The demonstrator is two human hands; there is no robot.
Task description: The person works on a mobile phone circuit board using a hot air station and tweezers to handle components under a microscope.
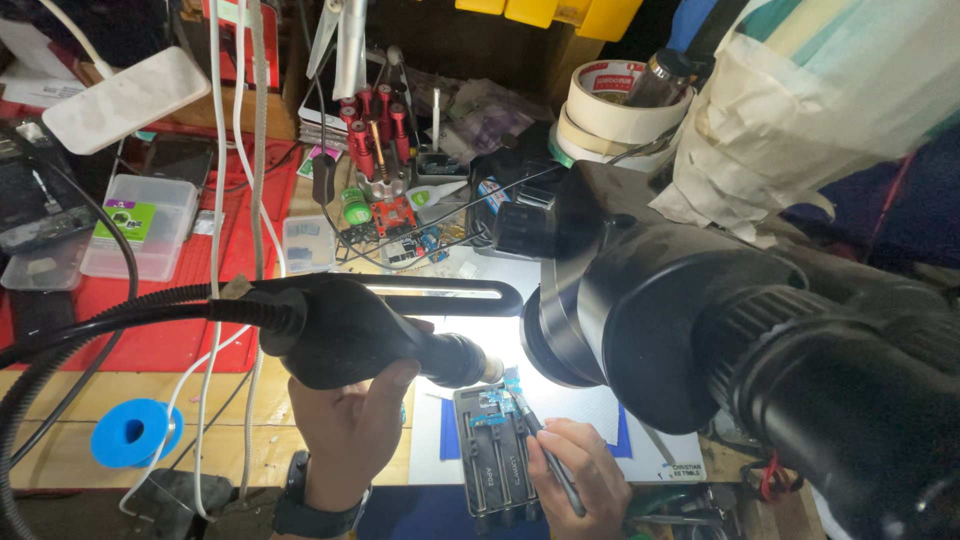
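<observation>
Black hot-air gun (370,335), clamped in the left hand (355,425), points its nozzle at a small circuit board (492,405) near the tabletop's (60,400) front edge. Board sits in a dark holder (495,470) on a white mat (600,415). Right hand (580,475) grips tweezers (545,445), tips touching the board. Microscope (700,330) looms just right; blue solder spool (135,432) lies well apart, left.

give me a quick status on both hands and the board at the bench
Left hand gripping the black hot-air handle, nozzle aimed at the circuit board in the holder. Right hand holding tweezers on the board. Microscope crowds the right side.
</observation>
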